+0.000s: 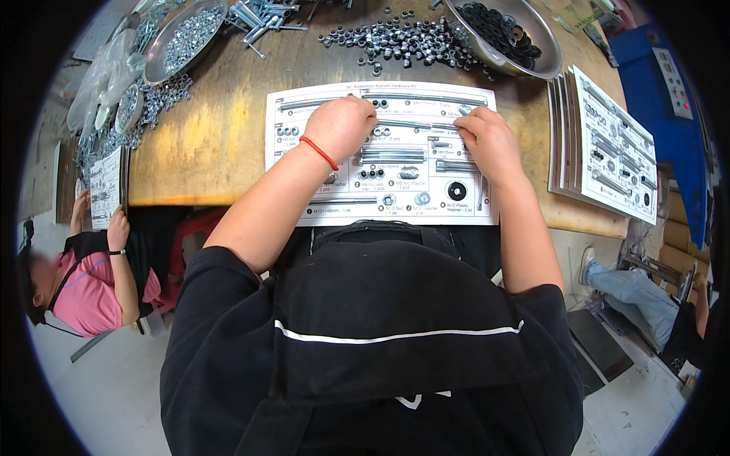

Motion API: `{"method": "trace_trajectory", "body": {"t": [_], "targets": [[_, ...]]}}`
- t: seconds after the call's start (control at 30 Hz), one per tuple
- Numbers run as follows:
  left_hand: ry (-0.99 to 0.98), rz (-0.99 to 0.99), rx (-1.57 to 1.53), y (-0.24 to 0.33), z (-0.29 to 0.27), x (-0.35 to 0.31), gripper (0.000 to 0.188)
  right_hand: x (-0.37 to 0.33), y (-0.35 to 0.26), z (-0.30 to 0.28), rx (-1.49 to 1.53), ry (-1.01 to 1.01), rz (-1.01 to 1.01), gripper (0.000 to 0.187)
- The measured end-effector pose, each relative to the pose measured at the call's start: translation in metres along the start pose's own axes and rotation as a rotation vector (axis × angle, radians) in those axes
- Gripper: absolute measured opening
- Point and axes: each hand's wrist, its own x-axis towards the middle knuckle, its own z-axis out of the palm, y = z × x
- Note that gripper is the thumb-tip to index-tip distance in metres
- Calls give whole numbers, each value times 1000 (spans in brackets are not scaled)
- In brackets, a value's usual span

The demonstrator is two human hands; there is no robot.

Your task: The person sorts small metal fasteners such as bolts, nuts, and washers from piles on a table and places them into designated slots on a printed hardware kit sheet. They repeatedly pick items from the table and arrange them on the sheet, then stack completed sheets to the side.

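A white hardware card (487, 209) with rows of bolts, nuts and washers lies in front of me at the table's edge. My left hand (342, 128), with a red cord at the wrist, rests on its upper middle, fingers bent and closed. My right hand (493, 144) is at its upper right, thumb and fingertips pinched together. A long thin bolt (417, 124) spans the card between my fingertips; I cannot tell whether it is loose or part of the card. What either pinch holds is too small to make out.
Beyond the card lie loose nuts (403, 44), a steel bowl of black washers (498, 34), a bowl of small nuts (194, 38) and bolts (262, 19). Similar cards (612, 144) are stacked at right. A co-worker in pink (91, 292) holds cards at left; another person (646, 304) is at right.
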Motion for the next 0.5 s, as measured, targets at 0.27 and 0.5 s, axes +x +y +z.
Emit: {"method": "trace_trajectory", "body": {"t": [0.27,0.5], "targets": [[-64,-65,14,4,-2,0,18,1,0,2,10,10,-33,12],[-51,-53,27,1,-1,0,18,2,-1,2,3,16,-38,12]]}}
